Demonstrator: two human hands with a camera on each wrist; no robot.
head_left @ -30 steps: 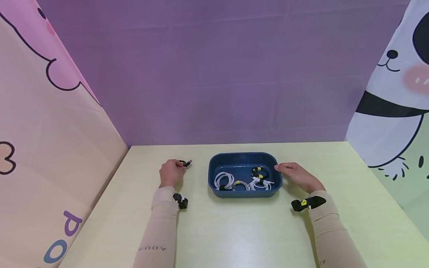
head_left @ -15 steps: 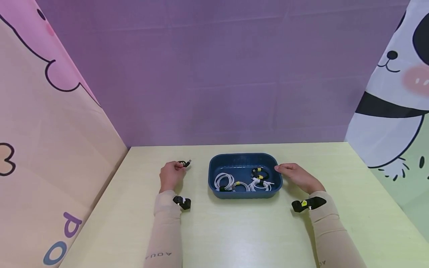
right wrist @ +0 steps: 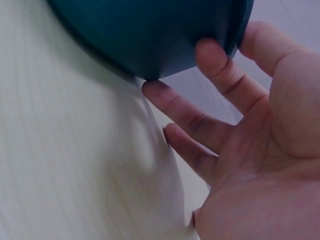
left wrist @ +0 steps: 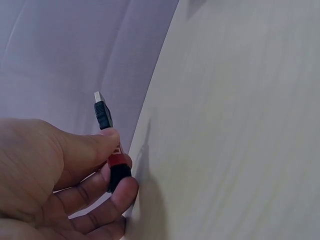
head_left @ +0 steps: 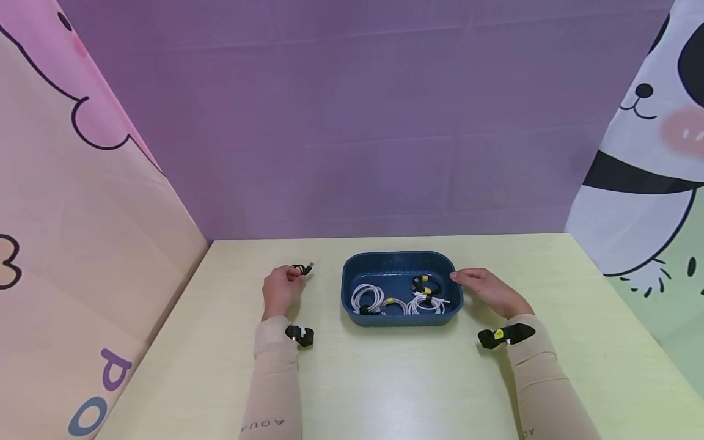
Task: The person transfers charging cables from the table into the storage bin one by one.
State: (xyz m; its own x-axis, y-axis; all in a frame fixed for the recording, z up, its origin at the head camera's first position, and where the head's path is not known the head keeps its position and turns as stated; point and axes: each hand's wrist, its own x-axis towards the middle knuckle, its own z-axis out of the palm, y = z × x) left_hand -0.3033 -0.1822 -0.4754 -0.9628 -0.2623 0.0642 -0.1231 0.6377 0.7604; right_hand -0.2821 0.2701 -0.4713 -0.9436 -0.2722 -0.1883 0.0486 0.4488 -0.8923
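Observation:
Left of the blue plastic bin [head_left: 379, 259], my left hand [head_left: 280, 291] pinches a black USB cable [head_left: 305, 269] between thumb and fingers. In the left wrist view, its metal USB plug [left wrist: 98, 96] points up and away, and a red band [left wrist: 117, 159] shows below the thumb. My right hand [head_left: 491, 291] grips the bin's right rim, thumb over the edge and index finger against the outer wall [right wrist: 145, 35]. Inside the bin lie a white coiled cable [head_left: 368, 298] at left, a smaller pale coil [head_left: 395, 305], another white coil [head_left: 428, 302], and a black coil with yellow ties [head_left: 426, 285].
The pale wood table [head_left: 379, 379] spreads around the bin and both arms. A purple cloth backdrop [head_left: 352, 122] rises at its far edge. Printed cartoon cloths hang at the left [head_left: 110, 244] and right [head_left: 649, 220]. Each wrist wears a small black camera.
My left forearm has shifted slightly to the right, while the left hand keeps its pinch on the cable at nearly the same spot. The right hand and bin have stayed put.

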